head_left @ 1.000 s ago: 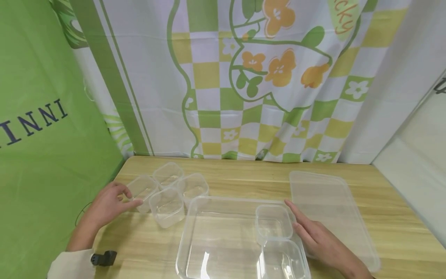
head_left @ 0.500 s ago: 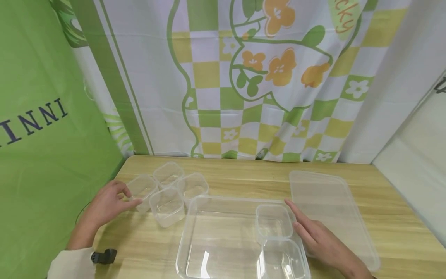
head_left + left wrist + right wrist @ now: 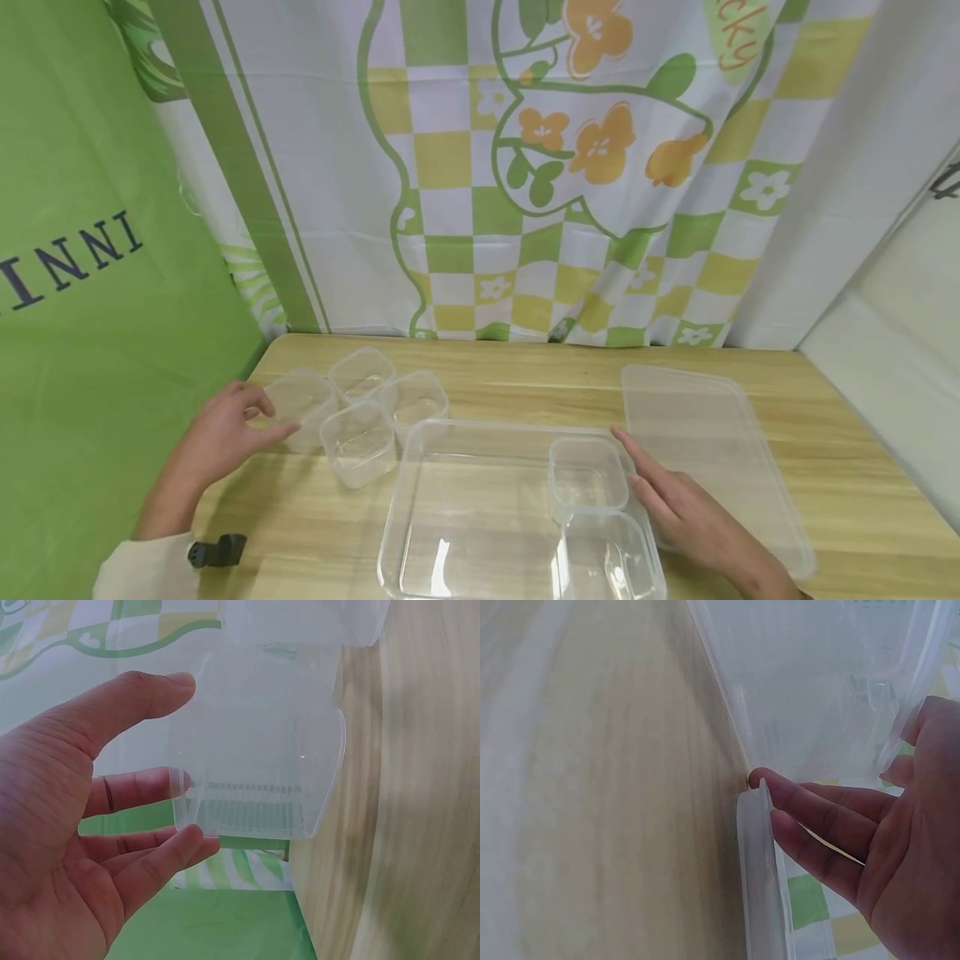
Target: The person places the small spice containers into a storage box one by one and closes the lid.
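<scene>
In the head view my left hand (image 3: 221, 433) holds a small clear plastic container (image 3: 303, 400) at the left, thumb and fingers about its near left side. The left wrist view shows curled fingertips (image 3: 187, 836) at the edge of this container (image 3: 255, 750). Three like containers (image 3: 358, 442) stand in a cluster just right of it. A large clear plastic box (image 3: 480, 425) sits at the table's front, with two small containers (image 3: 588, 475) inside along its right side. My right hand (image 3: 697, 517) rests its fairly straight fingers against the large box's right side, also in the right wrist view.
A flat translucent lid (image 3: 712, 442) lies on the wooden table (image 3: 517, 375) right of the large box, close by my right hand. A patterned curtain (image 3: 540, 250) hangs behind the table, and green cloth (image 3: 90, 400) borders the left. A black device (image 3: 217, 551) is by the left wrist.
My left hand has moved slightly up and left in the head view, and the small container has shifted the same way with it. The right hand stays in place.
</scene>
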### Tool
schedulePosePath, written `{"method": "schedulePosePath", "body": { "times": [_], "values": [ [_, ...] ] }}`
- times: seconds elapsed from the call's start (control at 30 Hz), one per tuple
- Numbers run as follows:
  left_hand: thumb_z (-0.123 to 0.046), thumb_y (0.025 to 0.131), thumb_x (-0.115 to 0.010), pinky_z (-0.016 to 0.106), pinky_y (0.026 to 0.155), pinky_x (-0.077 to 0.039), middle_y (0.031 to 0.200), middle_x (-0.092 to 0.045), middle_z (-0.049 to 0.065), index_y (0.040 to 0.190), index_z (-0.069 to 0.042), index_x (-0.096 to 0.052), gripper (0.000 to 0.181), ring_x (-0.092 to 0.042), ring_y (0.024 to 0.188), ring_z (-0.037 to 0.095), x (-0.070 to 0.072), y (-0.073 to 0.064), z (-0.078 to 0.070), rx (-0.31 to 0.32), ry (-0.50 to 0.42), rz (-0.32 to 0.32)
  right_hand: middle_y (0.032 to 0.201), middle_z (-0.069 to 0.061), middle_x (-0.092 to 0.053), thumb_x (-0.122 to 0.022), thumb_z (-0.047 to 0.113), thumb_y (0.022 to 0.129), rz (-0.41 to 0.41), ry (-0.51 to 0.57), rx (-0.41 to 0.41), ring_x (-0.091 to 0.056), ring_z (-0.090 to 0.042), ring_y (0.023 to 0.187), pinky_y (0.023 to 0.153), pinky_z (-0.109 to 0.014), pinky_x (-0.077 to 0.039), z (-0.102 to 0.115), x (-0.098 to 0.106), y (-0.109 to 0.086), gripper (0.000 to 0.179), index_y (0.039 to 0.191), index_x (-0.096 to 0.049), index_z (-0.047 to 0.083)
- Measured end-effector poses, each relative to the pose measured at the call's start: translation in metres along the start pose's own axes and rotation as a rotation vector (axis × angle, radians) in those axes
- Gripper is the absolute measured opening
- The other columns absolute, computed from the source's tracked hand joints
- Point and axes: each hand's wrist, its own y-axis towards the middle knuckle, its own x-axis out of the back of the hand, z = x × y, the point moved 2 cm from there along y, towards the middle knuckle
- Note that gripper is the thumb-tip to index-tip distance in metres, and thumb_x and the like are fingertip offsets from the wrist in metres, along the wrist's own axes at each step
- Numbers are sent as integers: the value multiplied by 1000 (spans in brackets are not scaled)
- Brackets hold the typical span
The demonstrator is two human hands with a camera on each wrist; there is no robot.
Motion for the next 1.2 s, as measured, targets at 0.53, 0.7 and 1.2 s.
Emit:
{"method": "schedulePosePath", "body": {
  "times": [0.53,0.7,1.2],
  "values": [
    [-30,85,-85,69,87,-45,123,-56,29,95,-1,-64,38,-60,104,53,19,-3,-17,-1,-23,-153,64,25,-19,-42,18,113,20,30,-16,-26,5,55,80,-26,-45,-1,-1,0,58,166,-19,27],
    [-29,85,-85,71,87,-43,125,-56,30,96,-1,-64,37,-56,106,52,25,-3,-25,-22,-16,-192,65,24,-19,-42,17,113,18,32,-11,-30,5,58,81,-25,-45,-1,-1,1,58,166,-19,27],
    [-25,78,-91,65,93,-47,130,-59,20,95,-7,-66,35,-66,105,48,37,-10,-77,-92,-94,-270,68,24,-20,-44,16,112,9,18,-2,-42,4,67,85,-26,-48,-1,1,0,59,166,-19,27]
  ]
}}
